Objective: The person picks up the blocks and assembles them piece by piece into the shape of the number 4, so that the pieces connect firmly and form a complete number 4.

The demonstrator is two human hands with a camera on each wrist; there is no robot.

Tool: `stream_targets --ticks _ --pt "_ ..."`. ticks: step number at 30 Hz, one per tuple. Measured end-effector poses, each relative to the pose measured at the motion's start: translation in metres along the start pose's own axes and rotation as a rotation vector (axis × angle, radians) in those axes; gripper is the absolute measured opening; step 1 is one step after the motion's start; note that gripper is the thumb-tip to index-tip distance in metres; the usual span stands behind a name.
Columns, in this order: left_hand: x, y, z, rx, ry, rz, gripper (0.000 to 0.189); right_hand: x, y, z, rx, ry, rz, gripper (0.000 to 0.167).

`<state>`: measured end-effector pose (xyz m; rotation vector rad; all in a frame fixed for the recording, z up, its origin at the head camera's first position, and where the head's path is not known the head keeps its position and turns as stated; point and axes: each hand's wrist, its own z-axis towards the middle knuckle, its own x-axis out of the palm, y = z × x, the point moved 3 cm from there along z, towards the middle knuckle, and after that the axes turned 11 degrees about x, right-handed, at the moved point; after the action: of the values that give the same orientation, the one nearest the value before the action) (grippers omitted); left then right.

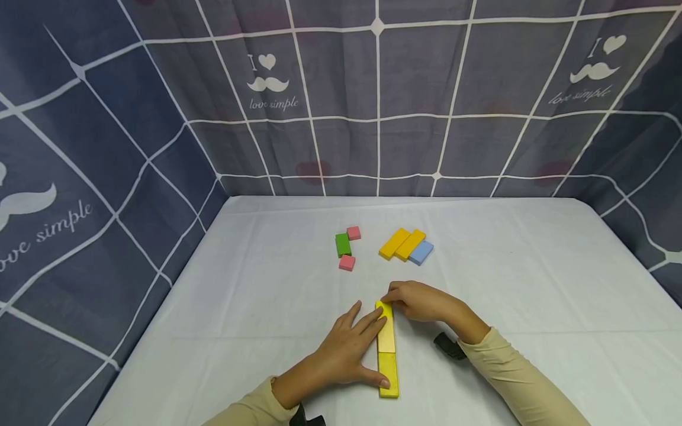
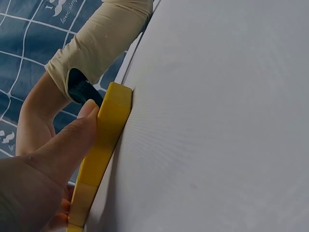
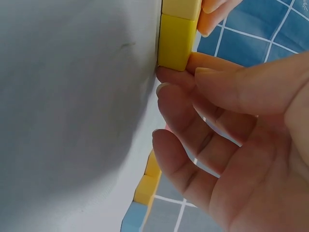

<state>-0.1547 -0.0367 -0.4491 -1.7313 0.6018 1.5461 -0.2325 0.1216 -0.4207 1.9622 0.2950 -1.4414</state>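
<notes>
A straight row of yellow blocks lies on the white table. The near block (image 1: 388, 378) is bright yellow and a paler block (image 1: 386, 337) adjoins it. At the far end is a short bright yellow block (image 3: 176, 42), partly covered by fingers in the head view. My left hand (image 1: 348, 349) is spread along the row's left side, thumb on the near block and fingertips on the farther part. My right hand (image 1: 421, 300) is at the far end, its fingers loosely bent. In the right wrist view, a fingertip (image 3: 171, 76) meets the end face of that short block.
Beyond the hands, a green block (image 1: 343, 245) lies between two small pink blocks (image 1: 354, 233). To their right, two orange-yellow blocks (image 1: 394, 244) lie side by side with a blue block (image 1: 421, 252). A dark grid-patterned cloth (image 1: 341, 148) hangs behind the table.
</notes>
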Motion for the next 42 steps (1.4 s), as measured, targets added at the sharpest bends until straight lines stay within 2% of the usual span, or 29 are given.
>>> stream_targets --ticks 6,10,16,19,24,33,38,42 --pt "0.0 0.001 0.001 -0.004 -0.007 -0.013 0.102 -0.002 -0.008 0.003 -0.02 -0.001 0.048 0.023" --pt "0.001 0.001 0.001 -0.002 -0.003 -0.031 0.103 -0.01 -0.021 0.003 0.001 -0.058 0.072 0.027" --pt "0.001 0.002 -0.001 -0.011 0.013 -0.052 0.104 -0.025 -0.048 -0.003 0.16 -0.262 0.018 0.038" --pt "0.002 0.002 -0.002 -0.011 0.013 -0.051 0.104 -0.027 -0.062 -0.006 0.257 -0.314 -0.008 0.044" --pt "0.004 0.002 -0.002 -0.002 0.004 -0.053 0.103 -0.023 -0.078 -0.004 0.352 -0.289 -0.034 0.045" --pt "0.003 0.003 -0.001 -0.006 -0.001 -0.035 0.104 -0.027 -0.078 -0.006 0.356 -0.294 -0.134 0.036" --pt "0.002 0.003 -0.001 -0.011 0.001 -0.036 0.104 -0.031 -0.08 -0.007 0.361 -0.307 -0.108 0.039" --pt "0.003 0.003 -0.002 -0.018 0.009 -0.044 0.104 -0.028 -0.086 -0.006 0.381 -0.281 -0.087 0.046"
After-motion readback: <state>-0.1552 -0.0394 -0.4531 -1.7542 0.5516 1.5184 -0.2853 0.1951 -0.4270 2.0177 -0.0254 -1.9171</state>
